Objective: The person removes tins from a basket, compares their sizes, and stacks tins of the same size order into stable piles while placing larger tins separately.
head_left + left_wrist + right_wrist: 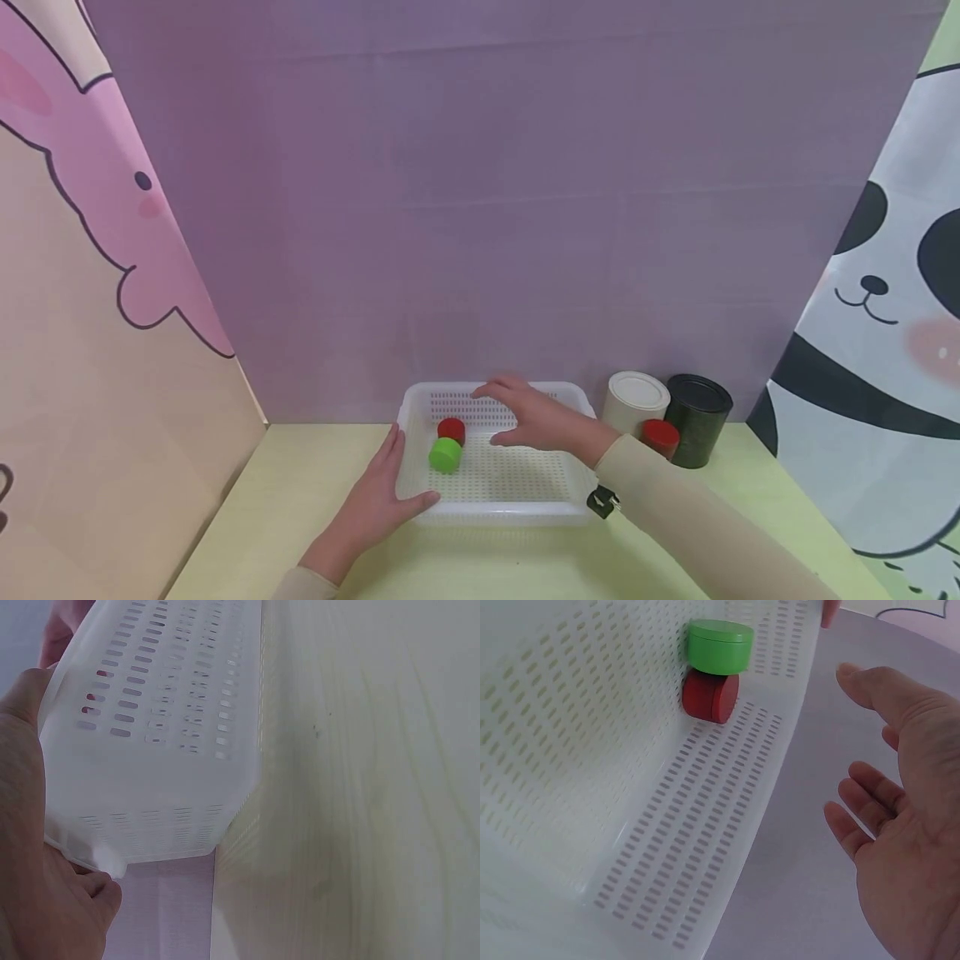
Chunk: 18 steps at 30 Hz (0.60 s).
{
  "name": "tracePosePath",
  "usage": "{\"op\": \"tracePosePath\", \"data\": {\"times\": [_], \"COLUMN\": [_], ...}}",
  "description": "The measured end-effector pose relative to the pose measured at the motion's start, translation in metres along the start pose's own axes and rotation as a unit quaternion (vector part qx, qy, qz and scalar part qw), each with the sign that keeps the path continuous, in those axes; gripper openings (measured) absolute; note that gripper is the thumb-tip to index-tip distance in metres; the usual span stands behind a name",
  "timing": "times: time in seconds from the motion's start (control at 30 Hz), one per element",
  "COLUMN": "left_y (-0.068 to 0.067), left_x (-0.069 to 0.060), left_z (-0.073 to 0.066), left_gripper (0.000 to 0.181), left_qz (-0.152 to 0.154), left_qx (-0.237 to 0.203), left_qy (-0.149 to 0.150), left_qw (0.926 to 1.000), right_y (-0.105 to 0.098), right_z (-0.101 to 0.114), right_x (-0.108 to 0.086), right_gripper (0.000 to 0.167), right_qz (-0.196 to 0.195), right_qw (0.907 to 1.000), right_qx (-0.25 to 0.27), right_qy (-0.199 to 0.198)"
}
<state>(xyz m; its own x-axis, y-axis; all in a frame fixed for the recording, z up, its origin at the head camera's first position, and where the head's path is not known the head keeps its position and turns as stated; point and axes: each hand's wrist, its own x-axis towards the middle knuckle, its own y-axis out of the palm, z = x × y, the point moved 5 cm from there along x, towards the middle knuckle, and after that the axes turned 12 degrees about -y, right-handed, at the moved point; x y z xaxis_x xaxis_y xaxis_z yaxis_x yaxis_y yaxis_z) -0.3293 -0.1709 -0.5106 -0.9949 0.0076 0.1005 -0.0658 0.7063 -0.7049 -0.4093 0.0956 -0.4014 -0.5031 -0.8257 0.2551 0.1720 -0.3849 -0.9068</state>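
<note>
A white perforated plastic basket [510,508] sits on the table, with a small green round container [446,456] and a red one [452,430] side by side in its left part. My left hand [382,492] holds the basket's front left corner, thumb on the front rim and fingers along the left side. In the left wrist view its fingertips [101,896] curl at the rim. Over the back of the basket, my right hand [536,417] is spread with nothing between thumb and fingers. The right wrist view shows that hand apart from both containers.
Right of the basket stand a white lidded canister [635,404], a black canister [697,421] and a red-lidded container [660,437], partly behind the right forearm. A purple backdrop [487,208] rises behind the table [300,467]. Printed panels flank both sides.
</note>
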Motion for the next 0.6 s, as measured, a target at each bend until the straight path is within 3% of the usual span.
{"op": "tracePosePath", "data": {"times": [0.4, 0.6], "left_y": [-0.002, 0.0], "left_x": [-0.002, 0.001], "left_z": [-0.004, 0.0], "left_gripper": [0.122, 0.12], "left_qz": [0.003, 0.004], "left_qx": [0.009, 0.014], "left_qy": [0.001, -0.003], "left_qw": [1.0, 0.9999], "right_y": [0.026, 0.044], "right_z": [-0.002, -0.002], "right_x": [0.035, 0.052], "right_gripper": [0.081, 0.077], "right_qz": [0.089, 0.128], "right_qw": [0.9948, 0.9877], "right_qx": [-0.046, -0.086], "right_qy": [0.014, -0.025]}}
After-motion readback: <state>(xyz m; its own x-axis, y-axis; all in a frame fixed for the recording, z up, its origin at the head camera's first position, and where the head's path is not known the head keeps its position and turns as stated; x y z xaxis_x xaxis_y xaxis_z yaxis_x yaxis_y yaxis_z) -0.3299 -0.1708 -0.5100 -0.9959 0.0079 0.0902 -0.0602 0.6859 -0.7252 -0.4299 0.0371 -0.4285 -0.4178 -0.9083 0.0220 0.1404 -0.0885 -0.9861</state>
